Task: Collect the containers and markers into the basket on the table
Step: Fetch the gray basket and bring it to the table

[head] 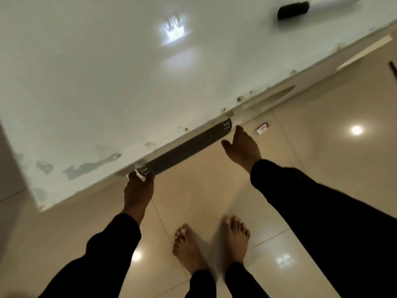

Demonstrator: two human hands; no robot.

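A long dark perforated basket [184,147] lies along the lower edge of a whiteboard [129,82]. My left hand [138,190] grips the basket's left end, with fingers curled over its rim. My right hand [241,145] is beside the right end with straight fingers and the thumb spread, and holds nothing. Whether its fingertips touch the basket is unclear. No markers or containers show in this blurred view.
A black eraser [293,10] sticks to the whiteboard at the top right. A small white and purple packet [263,127] lies on the glossy tiled floor [322,147] just beyond my right hand. My bare feet [210,244] stand on the tiles below.
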